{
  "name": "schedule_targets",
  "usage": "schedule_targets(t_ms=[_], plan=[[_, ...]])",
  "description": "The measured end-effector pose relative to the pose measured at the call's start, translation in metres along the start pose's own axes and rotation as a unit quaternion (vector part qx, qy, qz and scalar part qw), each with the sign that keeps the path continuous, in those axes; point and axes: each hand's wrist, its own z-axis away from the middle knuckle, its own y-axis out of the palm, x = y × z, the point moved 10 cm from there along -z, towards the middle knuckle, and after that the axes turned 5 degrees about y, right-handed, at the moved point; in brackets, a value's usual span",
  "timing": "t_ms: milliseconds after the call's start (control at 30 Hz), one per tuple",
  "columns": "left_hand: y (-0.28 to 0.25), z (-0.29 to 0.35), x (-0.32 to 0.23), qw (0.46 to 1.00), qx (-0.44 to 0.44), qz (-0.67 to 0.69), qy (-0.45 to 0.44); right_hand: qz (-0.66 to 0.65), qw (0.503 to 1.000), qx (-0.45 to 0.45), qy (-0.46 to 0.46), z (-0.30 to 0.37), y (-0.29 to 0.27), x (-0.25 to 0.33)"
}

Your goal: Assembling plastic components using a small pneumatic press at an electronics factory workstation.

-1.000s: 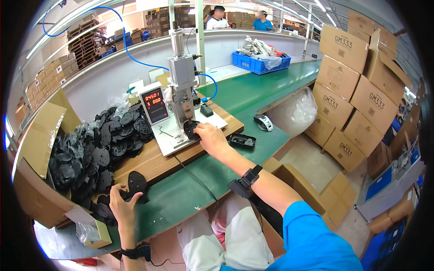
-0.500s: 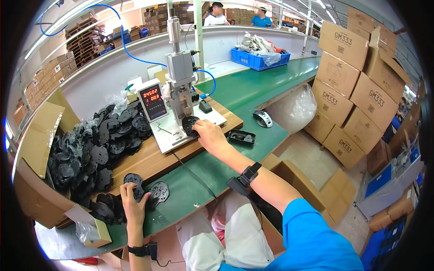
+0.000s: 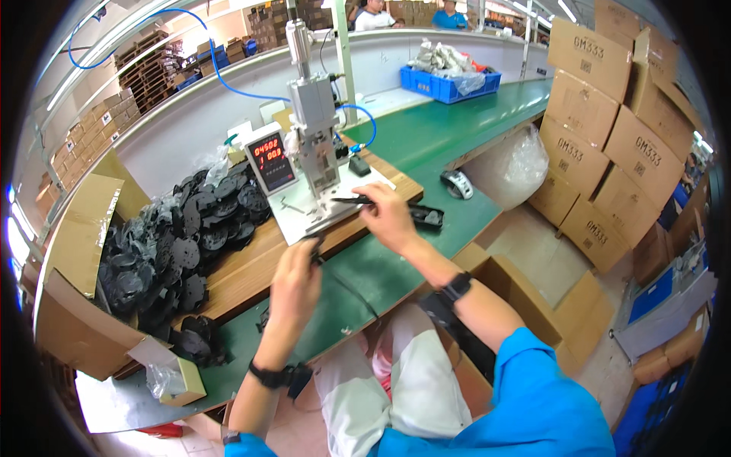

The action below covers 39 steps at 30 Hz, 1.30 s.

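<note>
My right hand grips a thin black plastic part, seen nearly edge-on, just in front of the metal press head. My left hand is closed on another black plastic part at the near edge of the white press base; my fingers hide much of it. Beside my right wrist lies a small open black tray with small pieces in it. To the left rises a big heap of flat, roundish black plastic parts.
A controller box with a red display stands left of the press. On the green bench are a computer mouse and a blue crate. An open carton borders the heap; cartons are stacked at right.
My left hand has risen toward the press, bringing a black part from the near bench. My right hand has drawn its part out from under the press head. The whole view has shifted slightly.
</note>
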Motion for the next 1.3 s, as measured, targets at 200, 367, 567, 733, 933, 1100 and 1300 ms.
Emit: schedule_targets(t_ms=[200, 367, 567, 733, 933, 1100, 1300], plan=[[0.073, -0.041, -0.009, 0.983, 0.054, -0.129, 0.115, 0.004, 0.992, -0.12, 0.027, 0.134, -0.123, 0.045], [0.11, -0.071, 0.021, 0.95, 0.061, -0.277, 0.13, 0.134, 0.976, -0.112, 0.128, 0.251, -0.18, 0.014], [0.147, -0.082, 0.052, 0.945, 0.086, -0.301, 0.096, 0.179, 0.927, -0.103, 0.315, 0.382, -0.216, -0.075], [0.145, -0.092, 0.058, 0.968, 0.095, -0.229, 0.04, 0.124, 0.907, -0.095, 0.39, 0.45, -0.201, -0.125], [0.143, -0.083, 0.04, 0.931, 0.093, -0.319, 0.15, 0.141, 0.886, -0.029, 0.441, 0.472, -0.173, -0.165], [0.148, -0.097, 0.041, 0.945, 0.154, -0.272, 0.094, 0.174, 0.874, 0.026, 0.454, 0.487, -0.151, -0.197], [0.147, -0.09, 0.043, 0.937, 0.142, -0.297, 0.114, 0.176, 0.857, 0.075, 0.478, 0.505, -0.137, -0.212]])
